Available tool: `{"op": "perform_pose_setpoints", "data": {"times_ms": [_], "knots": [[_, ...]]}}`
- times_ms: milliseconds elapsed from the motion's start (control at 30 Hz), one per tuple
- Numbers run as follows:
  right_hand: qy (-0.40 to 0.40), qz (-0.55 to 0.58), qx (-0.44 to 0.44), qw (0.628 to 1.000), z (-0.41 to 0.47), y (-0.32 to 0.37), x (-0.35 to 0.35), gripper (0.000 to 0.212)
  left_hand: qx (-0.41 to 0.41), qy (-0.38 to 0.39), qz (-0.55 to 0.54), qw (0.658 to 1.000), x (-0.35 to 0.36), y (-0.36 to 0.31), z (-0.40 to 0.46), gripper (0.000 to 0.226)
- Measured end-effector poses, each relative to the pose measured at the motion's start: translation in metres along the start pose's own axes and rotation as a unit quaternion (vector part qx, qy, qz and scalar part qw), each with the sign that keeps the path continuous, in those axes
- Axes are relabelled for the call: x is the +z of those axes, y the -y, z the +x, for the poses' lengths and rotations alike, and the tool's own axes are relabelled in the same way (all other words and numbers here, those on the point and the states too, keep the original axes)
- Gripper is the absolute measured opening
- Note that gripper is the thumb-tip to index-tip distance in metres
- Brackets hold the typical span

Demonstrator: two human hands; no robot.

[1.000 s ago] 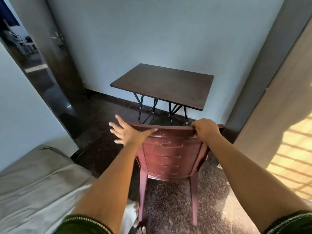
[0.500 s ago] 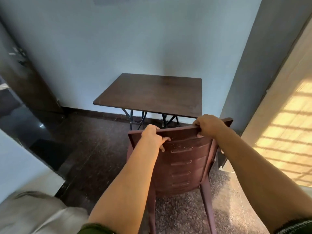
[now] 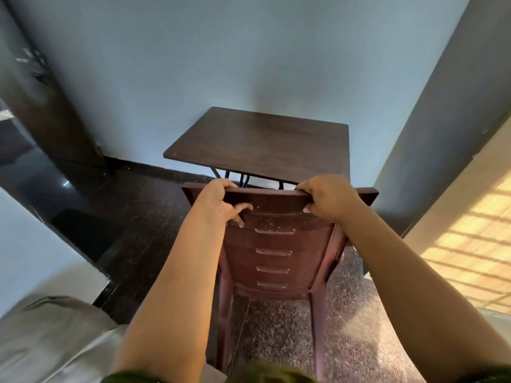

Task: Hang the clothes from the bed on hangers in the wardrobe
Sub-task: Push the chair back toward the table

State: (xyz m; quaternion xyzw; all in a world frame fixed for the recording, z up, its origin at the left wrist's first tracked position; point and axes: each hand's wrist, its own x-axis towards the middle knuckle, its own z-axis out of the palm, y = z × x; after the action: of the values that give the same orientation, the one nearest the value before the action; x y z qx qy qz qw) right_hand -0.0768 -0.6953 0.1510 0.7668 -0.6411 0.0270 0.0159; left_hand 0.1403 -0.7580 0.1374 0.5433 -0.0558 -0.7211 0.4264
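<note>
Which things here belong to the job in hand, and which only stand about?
In hand:
left hand, gripping the chair's top rail
right hand, gripping it too
chair

Standing about:
table
bed, its corner at lower left

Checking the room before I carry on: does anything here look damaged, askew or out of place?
Nothing looks broken or spilled. The maroon chair has pale specks and scuffs on its backrest. Both the left hand and the right hand grip its top rail, in front of the small dark table.
</note>
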Motion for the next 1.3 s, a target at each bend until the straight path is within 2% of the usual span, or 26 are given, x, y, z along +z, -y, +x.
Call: {"op": "perform_pose_setpoints", "data": {"times_ms": [200,300,500,567,667,767,833,900,967,1033,1100,1167,1300], "knots": [[-0.04,0.01,-0.004,0.999,0.012,0.049,0.037,0.022,0.047,-0.014,0.06,0.997,-0.029,-0.029,0.018,0.006],[-0.047,0.012,-0.007,0.999,0.019,0.076,0.054,0.017,0.066,-0.012,0.076,0.995,-0.05,-0.038,0.029,0.014],[-0.049,0.012,-0.028,0.998,0.026,0.127,0.102,0.018,0.111,-0.026,0.02,0.993,-0.112,-0.036,0.064,0.004],[-0.009,0.014,-0.042,0.999,0.026,0.149,0.128,0.019,0.095,-0.044,-0.001,0.994,-0.143,-0.028,0.088,0.006],[0.078,0.006,-0.073,0.994,0.024,0.178,0.166,0.021,0.071,-0.059,-0.033,0.995,-0.192,-0.01,0.123,0.023],[0.102,-0.003,-0.111,0.989,0.026,0.191,0.18,0.024,0.08,-0.08,-0.055,0.992,-0.217,0.001,0.138,0.028],[0.116,0.023,-0.128,0.985,0.033,0.19,0.18,0.027,0.106,-0.124,-0.051,0.985,-0.221,0.001,0.139,0.036],[0.183,0.059,-0.142,0.971,0.046,0.184,0.174,0.042,0.149,-0.182,-0.063,0.97,-0.22,0.007,0.136,0.052],[0.301,0.111,-0.111,0.94,0.056,0.168,0.169,0.069,0.188,-0.241,-0.052,0.951,-0.208,0.027,0.126,0.078],[0.405,0.076,-0.068,0.909,0.056,0.15,0.166,0.085,0.202,-0.263,-0.004,0.943,-0.187,0.056,0.116,0.094],[0.459,-0.002,-0.039,0.888,0.05,0.141,0.166,0.076,0.2,-0.24,-0.004,0.95,-0.171,0.072,0.114,0.098],[0.446,-0.029,-0.044,0.894,0.045,0.144,0.166,0.059,0.194,-0.228,-0.029,0.954,-0.169,0.068,0.117,0.094],[0.4,0.022,-0.024,0.916,0.038,0.172,0.178,0.03,0.195,-0.244,-0.011,0.95,-0.189,0.051,0.11,0.081]]}}
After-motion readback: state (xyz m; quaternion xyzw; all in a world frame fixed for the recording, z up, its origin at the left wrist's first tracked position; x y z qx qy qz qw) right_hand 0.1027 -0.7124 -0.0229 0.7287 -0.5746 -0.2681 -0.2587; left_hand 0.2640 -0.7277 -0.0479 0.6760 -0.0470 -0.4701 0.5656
